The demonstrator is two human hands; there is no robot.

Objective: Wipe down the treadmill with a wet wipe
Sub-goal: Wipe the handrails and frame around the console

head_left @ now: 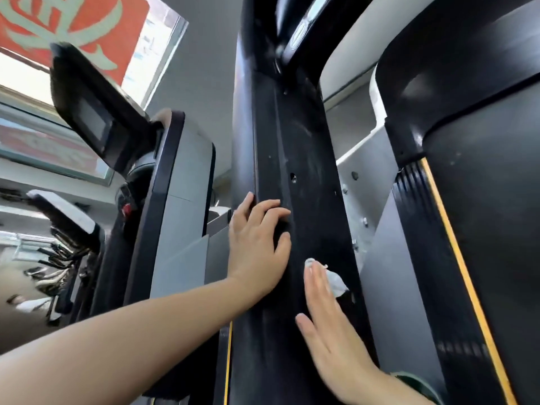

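Red banner with pale characters upper left; window beside it; neighbouring machines' consoles below.

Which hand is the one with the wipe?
The right hand. Its flat, straight fingers press the white wet wipe against the black treadmill post. The left hand rests bare on the same post, higher up.
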